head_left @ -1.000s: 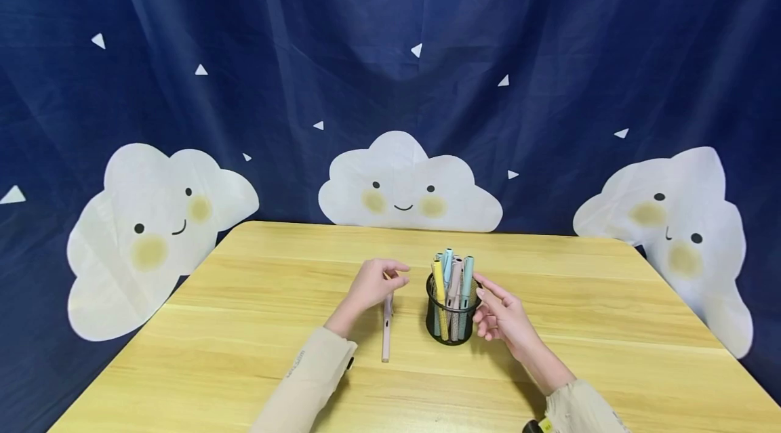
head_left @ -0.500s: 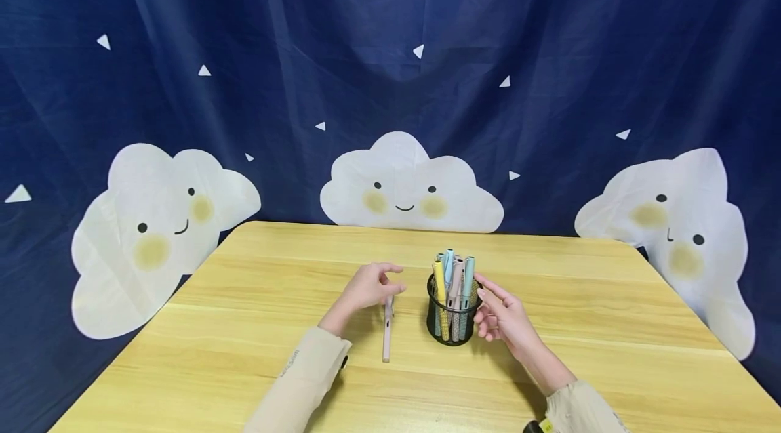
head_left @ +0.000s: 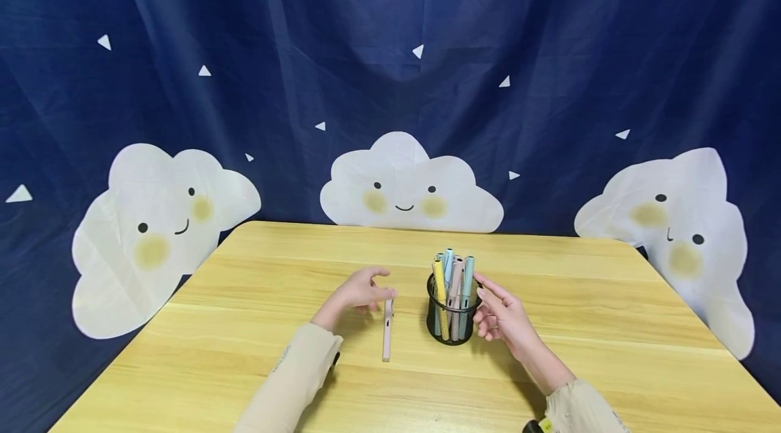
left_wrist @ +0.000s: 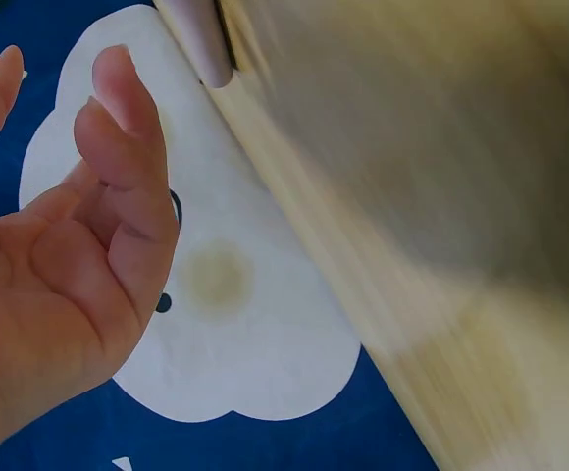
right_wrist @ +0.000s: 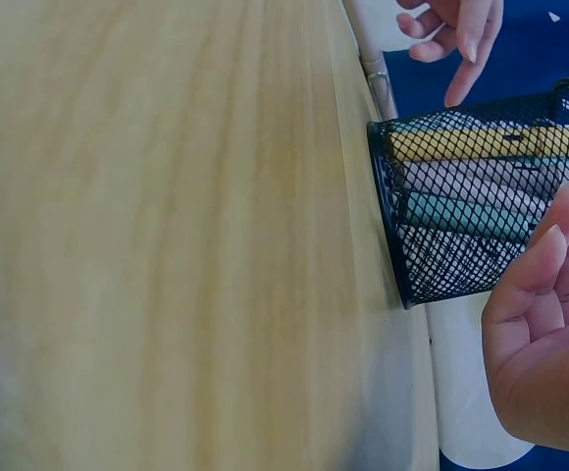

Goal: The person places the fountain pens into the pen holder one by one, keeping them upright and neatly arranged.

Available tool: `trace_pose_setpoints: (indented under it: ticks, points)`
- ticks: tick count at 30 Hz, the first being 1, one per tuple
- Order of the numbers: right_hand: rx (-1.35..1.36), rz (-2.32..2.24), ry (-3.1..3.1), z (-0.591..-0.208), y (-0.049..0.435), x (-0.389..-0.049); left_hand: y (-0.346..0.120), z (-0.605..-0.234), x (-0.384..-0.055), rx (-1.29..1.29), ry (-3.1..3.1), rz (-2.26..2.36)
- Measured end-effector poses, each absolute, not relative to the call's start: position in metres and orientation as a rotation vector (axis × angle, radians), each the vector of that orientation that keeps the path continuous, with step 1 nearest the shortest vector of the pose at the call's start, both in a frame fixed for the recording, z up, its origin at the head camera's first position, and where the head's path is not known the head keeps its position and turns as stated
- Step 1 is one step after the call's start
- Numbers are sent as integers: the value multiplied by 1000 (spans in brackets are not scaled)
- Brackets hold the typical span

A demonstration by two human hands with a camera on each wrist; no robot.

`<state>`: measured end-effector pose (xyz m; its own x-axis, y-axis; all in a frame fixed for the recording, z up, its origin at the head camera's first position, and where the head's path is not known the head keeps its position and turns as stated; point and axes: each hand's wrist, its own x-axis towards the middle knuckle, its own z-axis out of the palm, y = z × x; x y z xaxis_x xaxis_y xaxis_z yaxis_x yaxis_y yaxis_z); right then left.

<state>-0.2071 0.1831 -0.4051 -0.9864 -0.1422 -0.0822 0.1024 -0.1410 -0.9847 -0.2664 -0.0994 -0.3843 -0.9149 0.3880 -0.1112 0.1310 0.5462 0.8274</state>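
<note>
A pale pinkish pen (head_left: 386, 338) lies on the wooden table, lengthwise to the person. Just above and left of its far end, my left hand (head_left: 356, 291) hovers with loosely bent fingers and an empty palm, as the left wrist view also shows. To the pen's right stands a black mesh pen holder (head_left: 434, 326), upright, with several capped pens inside, among them a yellow pen (head_left: 439, 284) and a teal pen (head_left: 468, 277). At the holder's right side is my right hand (head_left: 509, 324), thumb and forefinger by the rim, fingers relaxed; they appear to touch it lightly.
The wooden table (head_left: 244, 331) ends at a dark blue curtain (head_left: 390, 94) printed with white clouds and triangles. Beside the right sleeve, at the bottom edge, a black object with a yellow mark (head_left: 535, 426) shows partly.
My left hand has drawn back to the left and slightly down, away from the pen's far end, uncovering more of it. The pen, the holder and my right hand stay put.
</note>
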Motion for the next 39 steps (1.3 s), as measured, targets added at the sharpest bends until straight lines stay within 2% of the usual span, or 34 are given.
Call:
trace_pose_setpoints:
  ticks: [11,39]
  points:
    - [-50,-2263,1944,-407,183,-207,-104,-387,-263,315,2440,1258]
    - [-68,-2254,1946,-407,184,-207,-110,-395,-271,227,2216,1244]
